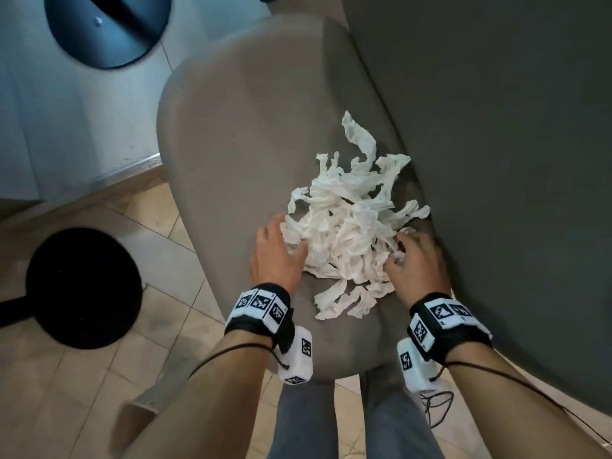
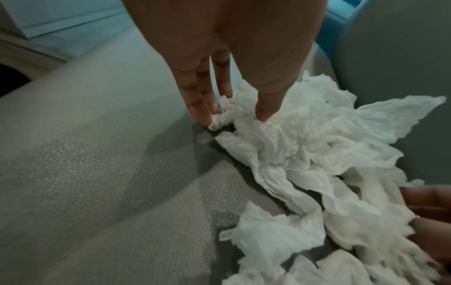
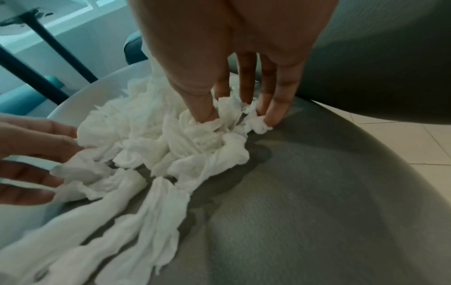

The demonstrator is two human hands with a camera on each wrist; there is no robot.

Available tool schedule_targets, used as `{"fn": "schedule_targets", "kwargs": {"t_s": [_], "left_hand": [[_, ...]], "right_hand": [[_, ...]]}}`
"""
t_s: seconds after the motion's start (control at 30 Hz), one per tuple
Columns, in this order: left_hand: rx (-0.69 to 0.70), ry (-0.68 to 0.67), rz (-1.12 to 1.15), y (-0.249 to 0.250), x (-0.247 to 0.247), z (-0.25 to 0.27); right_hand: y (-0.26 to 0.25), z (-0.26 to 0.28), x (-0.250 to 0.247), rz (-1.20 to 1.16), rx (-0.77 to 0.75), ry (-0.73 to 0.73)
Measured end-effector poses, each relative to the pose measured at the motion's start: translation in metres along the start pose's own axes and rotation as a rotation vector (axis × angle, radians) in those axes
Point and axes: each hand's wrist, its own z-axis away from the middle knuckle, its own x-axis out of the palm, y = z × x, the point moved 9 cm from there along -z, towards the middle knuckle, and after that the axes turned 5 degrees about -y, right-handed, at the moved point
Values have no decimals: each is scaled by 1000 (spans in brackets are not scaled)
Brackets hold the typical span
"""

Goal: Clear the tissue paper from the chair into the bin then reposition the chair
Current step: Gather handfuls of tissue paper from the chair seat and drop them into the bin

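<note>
A loose pile of white tissue paper (image 1: 347,226) lies on the grey chair seat (image 1: 238,134), close to the dark backrest (image 1: 496,144). My left hand (image 1: 288,240) presses against the pile's left side with straight fingers (image 2: 200,104), its thumb sunk into the paper. My right hand (image 1: 402,251) is at the pile's right side. Its curled fingers (image 3: 278,104) and thumb dig into the tissue paper (image 3: 195,142) and bunch tufts between them. Several strips (image 1: 344,301) trail toward the seat's front edge.
A black round object (image 1: 82,286) stands on the tiled floor to the left of the chair. Another dark round shape (image 1: 106,28) is at the top left. A pale wall panel (image 1: 66,111) runs along the left. My legs (image 1: 347,425) stand at the seat's front edge.
</note>
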Motion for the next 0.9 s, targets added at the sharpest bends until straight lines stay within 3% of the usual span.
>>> {"fn": "schedule_targets", "kwargs": {"t_s": [0.17,0.3,0.53,0.67,0.77,0.83,0.9], "left_hand": [[-37,-19,26,-3,4,-8],[-48,67,238,-8,-9,-7],[-78,286,538,-17,-47,17],[-41,298,463,-13,-50,27],[-28,227,354,5,-37,32],[-23,156,204,15,-21,32],[-20,71,98,15,0,30]], "right_hand": [[1,-12,-4,47,-54,-5],[2,-17,-17,-50,-61,-9],[0,-17,-45,-337,-54,115],[-13,-20,-31,-438,-76,-82],[-28,-20,-11,-390,-126,-245],[-35,-21,-5,-324,-147,-245],[-37,-26,-4,-235,-145,-154]]}}
